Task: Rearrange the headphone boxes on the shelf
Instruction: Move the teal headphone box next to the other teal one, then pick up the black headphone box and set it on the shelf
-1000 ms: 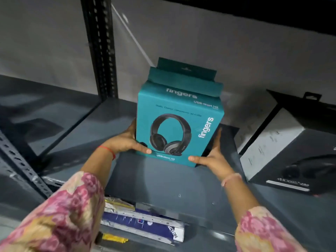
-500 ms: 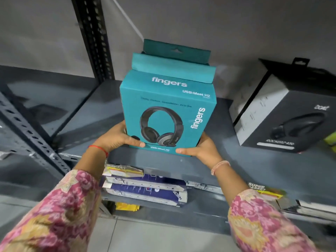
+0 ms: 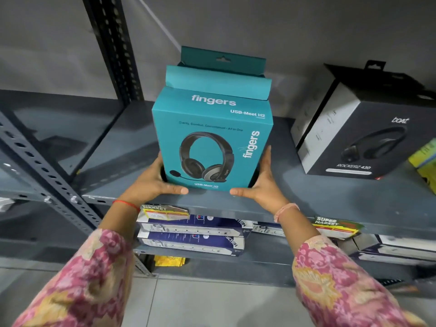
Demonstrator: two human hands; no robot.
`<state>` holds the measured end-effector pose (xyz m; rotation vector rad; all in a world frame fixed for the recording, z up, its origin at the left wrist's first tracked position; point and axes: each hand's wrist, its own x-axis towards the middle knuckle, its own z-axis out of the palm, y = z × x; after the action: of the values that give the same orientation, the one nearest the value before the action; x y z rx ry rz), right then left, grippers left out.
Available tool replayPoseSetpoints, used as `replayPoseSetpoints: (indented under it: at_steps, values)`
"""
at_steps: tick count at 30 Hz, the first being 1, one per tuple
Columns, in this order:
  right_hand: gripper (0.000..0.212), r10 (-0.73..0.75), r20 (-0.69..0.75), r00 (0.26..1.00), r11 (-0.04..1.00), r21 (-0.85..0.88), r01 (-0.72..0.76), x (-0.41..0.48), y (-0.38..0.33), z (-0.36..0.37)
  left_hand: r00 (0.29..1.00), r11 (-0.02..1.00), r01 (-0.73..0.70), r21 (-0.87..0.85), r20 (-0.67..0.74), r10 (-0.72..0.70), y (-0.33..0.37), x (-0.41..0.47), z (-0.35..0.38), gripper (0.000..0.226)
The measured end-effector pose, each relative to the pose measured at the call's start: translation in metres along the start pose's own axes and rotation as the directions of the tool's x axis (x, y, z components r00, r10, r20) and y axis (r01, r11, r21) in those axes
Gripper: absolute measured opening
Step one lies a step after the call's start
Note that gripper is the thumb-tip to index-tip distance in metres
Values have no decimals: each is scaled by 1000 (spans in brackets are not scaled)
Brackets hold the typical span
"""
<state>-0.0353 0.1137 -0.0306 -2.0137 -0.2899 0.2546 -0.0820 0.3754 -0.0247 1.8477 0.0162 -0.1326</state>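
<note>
A teal headphone box (image 3: 212, 123) stands upright near the front edge of the grey metal shelf (image 3: 330, 204), its printed face towards me. My left hand (image 3: 153, 182) grips its lower left side, thumb under the front bottom edge. My right hand (image 3: 259, 182) presses its lower right side, thumb along the bottom. A black and white headphone box (image 3: 358, 133) stands on the same shelf to the right, turned at an angle and apart from the teal one.
A dark slotted upright (image 3: 111, 48) rises at the back left, and a slanted slotted rail (image 3: 47, 171) crosses the left. Flat blue and white boxes (image 3: 191, 234) are stacked on the lower shelf. A yellow-green pack (image 3: 424, 161) sits at the far right.
The teal box has come forward towards the shelf's front edge with both hands still on it. The view has pulled back and down, showing the lower shelf.
</note>
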Motion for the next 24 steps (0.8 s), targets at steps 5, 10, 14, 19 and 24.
replayPoseSetpoints:
  at_steps: [5,10,14,19,24]
  values:
    - [118,-35,-130,991,998,-50,29,-53,10,-16,673,996,2,94,-736,68,0,-78,75,59]
    - [83,-70,-380,922,996,17,82,-72,37,-64,871,965,-235,118,-416,263,29,-64,174,32]
    - [56,-92,-693,715,981,59,183,-75,64,-126,945,965,-245,-89,-243,218,65,1,247,62]
    - [112,86,-663,744,981,186,53,-48,112,-245,982,989,-85,-123,-176,63,87,101,283,118]
    - [144,69,-84,994,965,259,-45,0,146,-315,997,999,-34,3,62,34,88,164,282,147]
